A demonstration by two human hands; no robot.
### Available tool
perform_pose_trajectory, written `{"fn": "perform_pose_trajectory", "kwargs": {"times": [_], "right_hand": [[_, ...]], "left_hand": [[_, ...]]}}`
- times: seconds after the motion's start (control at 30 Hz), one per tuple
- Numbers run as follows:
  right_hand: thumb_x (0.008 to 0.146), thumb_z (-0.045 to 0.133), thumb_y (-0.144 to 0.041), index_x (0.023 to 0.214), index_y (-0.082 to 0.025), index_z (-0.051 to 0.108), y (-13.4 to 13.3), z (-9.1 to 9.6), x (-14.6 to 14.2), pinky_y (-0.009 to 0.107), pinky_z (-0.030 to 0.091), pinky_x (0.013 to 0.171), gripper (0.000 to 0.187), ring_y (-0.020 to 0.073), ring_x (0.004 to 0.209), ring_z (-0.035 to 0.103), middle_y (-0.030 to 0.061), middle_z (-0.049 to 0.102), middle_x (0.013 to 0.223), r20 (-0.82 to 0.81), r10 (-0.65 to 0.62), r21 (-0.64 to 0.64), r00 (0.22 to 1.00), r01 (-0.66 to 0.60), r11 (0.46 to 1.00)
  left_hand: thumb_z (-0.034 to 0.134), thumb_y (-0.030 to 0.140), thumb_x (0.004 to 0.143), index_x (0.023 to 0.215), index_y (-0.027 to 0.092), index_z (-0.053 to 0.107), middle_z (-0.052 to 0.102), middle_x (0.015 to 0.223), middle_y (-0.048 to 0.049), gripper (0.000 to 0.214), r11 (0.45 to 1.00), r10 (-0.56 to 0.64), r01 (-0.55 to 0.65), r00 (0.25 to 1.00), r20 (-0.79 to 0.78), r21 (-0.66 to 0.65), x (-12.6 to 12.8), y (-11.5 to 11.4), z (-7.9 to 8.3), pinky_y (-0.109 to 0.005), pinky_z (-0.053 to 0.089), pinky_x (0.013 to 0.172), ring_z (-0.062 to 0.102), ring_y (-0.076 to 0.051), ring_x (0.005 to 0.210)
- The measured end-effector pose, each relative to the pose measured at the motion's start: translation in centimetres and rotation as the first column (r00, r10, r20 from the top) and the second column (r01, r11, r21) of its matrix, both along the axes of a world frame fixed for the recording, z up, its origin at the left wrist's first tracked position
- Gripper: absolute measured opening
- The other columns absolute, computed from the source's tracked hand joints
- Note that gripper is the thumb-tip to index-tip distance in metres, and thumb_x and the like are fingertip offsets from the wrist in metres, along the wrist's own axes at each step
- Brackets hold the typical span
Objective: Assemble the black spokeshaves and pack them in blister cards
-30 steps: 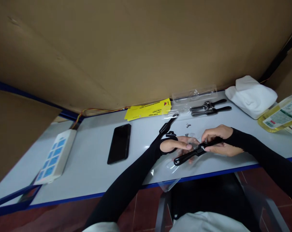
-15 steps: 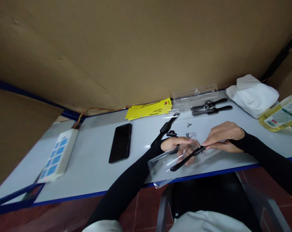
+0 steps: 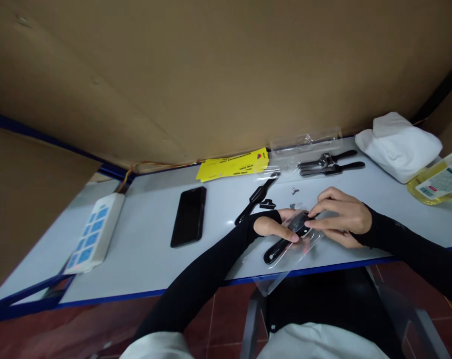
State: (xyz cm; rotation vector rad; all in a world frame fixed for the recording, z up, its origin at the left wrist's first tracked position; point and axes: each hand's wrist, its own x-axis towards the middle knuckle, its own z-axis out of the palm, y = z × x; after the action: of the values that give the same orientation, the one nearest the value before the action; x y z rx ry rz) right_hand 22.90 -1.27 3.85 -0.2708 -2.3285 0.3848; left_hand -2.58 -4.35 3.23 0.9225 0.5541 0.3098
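Note:
Near the table's front edge, a black spokeshave (image 3: 276, 253) lies slanted in clear plastic packaging (image 3: 273, 284). My left hand (image 3: 273, 228) supports it from the left, thumb pressed on top and fingers partly hidden below. At the upper end of the spokeshave, the fingertips of my right hand (image 3: 341, 217) are closed on its middle part and the plastic around it. Beyond my left wrist rest a black spokeshave body (image 3: 256, 197) and a small black plate (image 3: 267, 204). A small silver thumbscrew (image 3: 294, 190) sits behind my hands.
Two more spokeshaves (image 3: 333, 168) lie at the back right, beside clear plastic packages (image 3: 306, 142). Yellow cards (image 3: 231, 167) are stacked by the cardboard wall. A phone (image 3: 188, 217) and a power strip (image 3: 97, 234) lie left; a white cloth (image 3: 398, 144) and yellow-liquid bottle (image 3: 443, 179) stand right.
My left hand has turned over from palm up, its thumb now on top of the spokeshave. The tool's broad face shows more, and my right fingers have spread over its upper end.

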Motion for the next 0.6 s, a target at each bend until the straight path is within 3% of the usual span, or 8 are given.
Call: {"fn": "perform_pose_trajectory", "kwargs": {"times": [0.1,0.23,0.37,0.6], "right_hand": [[0.089,0.074,-0.022,0.101,-0.029,0.079,0.1,0.6,0.2,0.044,0.057,0.085,0.015,0.0261,0.097,0.061,0.0056,0.077,0.099,-0.059,-0.173,-0.026,0.983,0.172,0.985],[0.087,0.076,-0.028,0.087,-0.029,0.078,0.6,1.3,0.6,0.048,0.054,0.089,0.003,0.0293,0.097,0.061,0.0065,0.077,0.088,-0.088,-0.471,-0.103,0.878,0.462,0.881],[0.088,0.071,-0.029,0.082,-0.025,0.074,1.4,0.9,0.7,0.043,0.053,0.084,0.008,0.0268,0.09,0.061,0.0073,0.076,0.086,0.002,-0.555,-0.221,0.832,0.542,0.811],[0.088,0.065,-0.037,0.085,-0.024,0.072,5.1,0.0,0.8,0.036,0.049,0.076,0.016,0.0241,0.086,0.061,0.006,0.075,0.086,0.199,-0.606,-0.287,0.77,0.637,0.715]], "left_hand": [[0.084,0.039,0.077,0.114,0.017,0.072,0.078,0.094,-0.0156,0.045,0.999,0.014,-0.014,1.0,0.007,0.032,0.3,0.4,-0.2,-0.032,0.05,0.054,0.062,-0.019,0.059],[0.079,0.035,0.083,0.128,0.014,0.066,0.078,0.094,-0.0165,0.051,0.999,0.039,-0.039,0.999,-0.029,-0.017,0.4,1.3,-1.0,-0.036,0.055,0.061,0.068,-0.022,0.06],[0.078,0.035,0.085,0.124,0.014,0.063,0.079,0.096,-0.0193,0.046,0.996,0.063,-0.065,0.997,-0.033,-0.057,0.6,1.7,-2.0,-0.032,0.053,0.057,0.067,-0.02,0.056],[0.074,0.04,0.089,0.12,0.012,0.064,0.079,0.098,-0.0199,0.043,0.996,0.066,-0.064,0.997,0.029,-0.055,0.9,1.6,-2.6,-0.031,0.05,0.055,0.066,-0.019,0.052]]}}
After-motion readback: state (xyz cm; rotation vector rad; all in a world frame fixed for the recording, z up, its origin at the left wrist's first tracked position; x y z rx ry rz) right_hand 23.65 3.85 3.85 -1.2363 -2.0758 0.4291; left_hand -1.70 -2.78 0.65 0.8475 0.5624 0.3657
